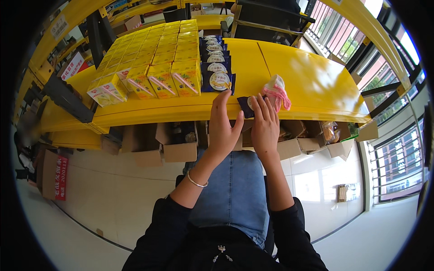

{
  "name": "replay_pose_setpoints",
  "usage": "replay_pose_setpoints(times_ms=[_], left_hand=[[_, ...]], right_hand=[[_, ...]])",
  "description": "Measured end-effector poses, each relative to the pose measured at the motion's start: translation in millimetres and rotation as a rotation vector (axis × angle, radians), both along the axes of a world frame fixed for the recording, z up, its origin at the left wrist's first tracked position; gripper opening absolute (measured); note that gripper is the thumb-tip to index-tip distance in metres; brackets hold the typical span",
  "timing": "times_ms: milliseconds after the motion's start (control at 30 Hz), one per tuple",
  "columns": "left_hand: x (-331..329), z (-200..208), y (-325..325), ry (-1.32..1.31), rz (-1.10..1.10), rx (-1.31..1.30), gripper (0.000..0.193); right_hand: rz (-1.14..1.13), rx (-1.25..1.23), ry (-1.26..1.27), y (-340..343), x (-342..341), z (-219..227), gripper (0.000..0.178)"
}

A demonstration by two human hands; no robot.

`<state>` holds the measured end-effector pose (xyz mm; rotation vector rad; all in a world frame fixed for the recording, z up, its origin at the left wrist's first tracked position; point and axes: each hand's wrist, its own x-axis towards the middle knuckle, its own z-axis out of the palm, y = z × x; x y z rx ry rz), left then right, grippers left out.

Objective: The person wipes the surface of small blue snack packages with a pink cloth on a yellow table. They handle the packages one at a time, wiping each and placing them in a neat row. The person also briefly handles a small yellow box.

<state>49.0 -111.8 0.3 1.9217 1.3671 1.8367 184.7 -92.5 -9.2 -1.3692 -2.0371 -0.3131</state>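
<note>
My left hand [222, 124] is at the shelf's front edge, thumb apart from its stretched fingers. Its fingertips come up to the nearest of several dark blue snack packets [220, 81] with round pale labels, lined up in a row running away from me. My right hand [266, 128] lies with straight fingers partly over a single blue packet [245, 106] at the edge, hiding its right side. Just beyond those fingers is a crumpled white and pink cloth item [276, 90], perhaps a glove.
Left of the packet row, yellow drink cartons [161, 81] with straws stand in a tight block. They share the yellow shelf [312, 86] with the packets. Open cardboard boxes [180, 151] sit below the front edge. A dark upright post [68, 97] rises at the left.
</note>
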Motion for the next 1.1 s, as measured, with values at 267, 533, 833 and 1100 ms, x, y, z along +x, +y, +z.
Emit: replay_pose_setpoints(times_ms=[267,533,833,1100], left_hand=[[-16.6,-20.9,11.6,0.667,-0.021,-0.045,0.053],[-13.1,-28.2,27.3,0.783,0.043,-0.035,0.058],[-5.7,-36.4,31.6,0.713,0.100,0.014,0.053],[-0.5,-41.6,33.3,0.673,0.101,0.016,0.049]], right_hand=[[-0.010,-0.048,-0.048,8.8,-1.3,2.5,0.057],[0.213,-0.190,0.504,30.0,28.7,27.1,0.043],[-0.088,-0.090,0.183,94.4,69.4,9.9,0.025],[-0.044,0.001,0.442,73.9,99.4,31.5,0.025]])
